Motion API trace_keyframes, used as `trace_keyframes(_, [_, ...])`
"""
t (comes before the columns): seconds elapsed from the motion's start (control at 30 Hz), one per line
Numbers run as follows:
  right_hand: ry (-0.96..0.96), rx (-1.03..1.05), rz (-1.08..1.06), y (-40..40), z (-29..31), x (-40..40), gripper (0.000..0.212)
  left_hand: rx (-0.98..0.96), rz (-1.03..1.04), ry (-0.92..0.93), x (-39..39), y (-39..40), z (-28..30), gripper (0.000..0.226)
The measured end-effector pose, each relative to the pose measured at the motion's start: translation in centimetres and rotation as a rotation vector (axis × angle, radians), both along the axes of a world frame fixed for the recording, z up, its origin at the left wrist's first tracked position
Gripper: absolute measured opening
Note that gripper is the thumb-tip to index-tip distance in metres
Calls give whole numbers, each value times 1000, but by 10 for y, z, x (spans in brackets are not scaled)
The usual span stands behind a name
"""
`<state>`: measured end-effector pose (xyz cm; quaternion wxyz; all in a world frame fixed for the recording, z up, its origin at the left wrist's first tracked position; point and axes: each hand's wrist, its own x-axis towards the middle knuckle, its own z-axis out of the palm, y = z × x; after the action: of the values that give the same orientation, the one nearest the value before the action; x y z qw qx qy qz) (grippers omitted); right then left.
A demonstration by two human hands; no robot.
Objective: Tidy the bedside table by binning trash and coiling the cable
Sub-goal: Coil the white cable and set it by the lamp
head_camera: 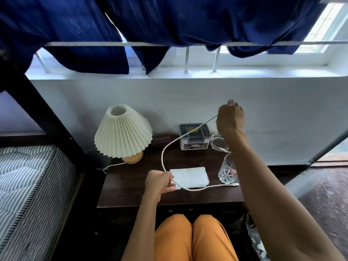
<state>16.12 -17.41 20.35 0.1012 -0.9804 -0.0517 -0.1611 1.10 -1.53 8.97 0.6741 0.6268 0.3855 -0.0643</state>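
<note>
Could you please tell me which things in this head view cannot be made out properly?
- Right hand: seen from behind, so its grip on the white cable is hidden.
- Dark pouch: lettering too small to read, partly behind the lamp.
- Glass and clear dish: partly covered by the right forearm.
- Bag by the right knee: cut off by the forearm and the bottom edge.

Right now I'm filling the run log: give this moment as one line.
step: coiling cable | left hand: pinches cable by tissue | right hand: holds cable raised | plug end on table
</note>
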Motion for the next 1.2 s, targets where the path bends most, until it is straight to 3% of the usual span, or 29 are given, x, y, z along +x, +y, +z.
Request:
trace_keyframes(0.17, [-117,46,-51,-8,44,-19,18,41,-144,-148,4,-5,34,11])
trace_keyframes(0.33, [-56,176,-170,-5,82,-53,24,174,-210,-322,12,0,87,10])
trace_keyframes(0.43, [74,181,-247,-9,101,-75,26,211,-213,-432,17,-1,132,7])
trace_keyframes(0.6, [397,-45,-196,-18,134,-112,42,257,-315,-573,9,-7,197,16])
trace_keyframes(0.73, [506,109,-43,-11,149,-126,31,386,-368,-652,3,-14,240,21])
trace_keyframes(0.8, [468,308,44,-3,156,-131,35,435,-378,-687,1,-15,262,17])
trace_keyframes(0.93, [189,537,416,21,182,-138,79,479,-421,-782,-7,-12,303,18])
trace_keyframes(1.0, [9,576,550,30,196,-141,60,477,-468,-860,-14,-8,321,19])
trace_keyframes(1.1, [-127,725,515,32,214,-143,9,443,-468,-940,-29,1,338,16])
trace_keyframes(1.2, [-139,935,396,27,224,-139,15,292,-500,-915,-41,16,347,18])
